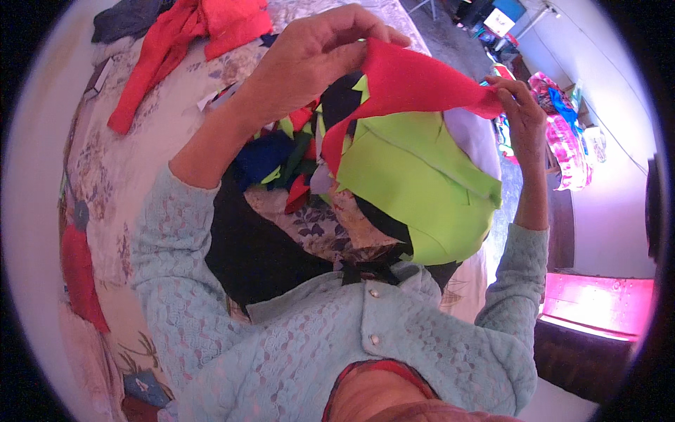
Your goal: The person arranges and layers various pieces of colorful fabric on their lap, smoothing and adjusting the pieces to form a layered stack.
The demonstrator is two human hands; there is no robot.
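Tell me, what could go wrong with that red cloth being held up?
The red cloth could slip, since the left hand and right hand seem to hold only its edges. If dropped, it might land on the lime-green cloth or mix with the colored scraps.

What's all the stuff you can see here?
Pointed fabric piece: 1, red, between both hands
Flat fabric pieces: several, lime, below it
Jumbled cloth scraps: many, mixed, centre
Large curved fabric: 1, black, beside left sleeve
Flowered cloth cover: 1, pale, underneath
Fuzzy garment: 1, red, upper left
Crumpled cloth: 1, dark grey, top left
Narrow cloth: 1, red, far left
Bundled patterned cloth: uncountable, pink, right
Lacy knit top: 1, pale blue, worn
Left hand: 1, bare, red piece's left edge
Right hand: 1, bare, red piece's right end
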